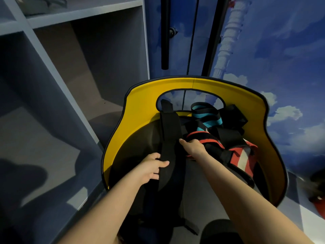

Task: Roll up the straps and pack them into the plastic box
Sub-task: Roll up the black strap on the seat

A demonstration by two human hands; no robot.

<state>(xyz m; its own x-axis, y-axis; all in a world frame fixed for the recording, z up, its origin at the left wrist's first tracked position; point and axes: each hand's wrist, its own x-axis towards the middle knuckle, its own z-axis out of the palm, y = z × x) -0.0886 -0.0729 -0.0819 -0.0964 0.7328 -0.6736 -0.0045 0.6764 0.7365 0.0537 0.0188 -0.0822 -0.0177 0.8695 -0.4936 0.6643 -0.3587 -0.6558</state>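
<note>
1. Head view: the left hand [154, 166] pinches a wide black strap [168, 138] between thumb and fingers, low on its length; the strap runs up over the bin's inner edge.
2. The right hand [192, 147] is curled closed on a red-and-black strap [211, 140], thumb touching the black strap's edge.
3. Both straps lie in a yellow-walled bin [140, 106], beside a teal-and-black strap [205, 115] and a red-and-white strap [242, 157].
4. Grey shelving [70, 67] stands close on the left, a blue sky-painted wall [281, 67] behind; the bin's near side is open. No plastic box is identifiable.
</note>
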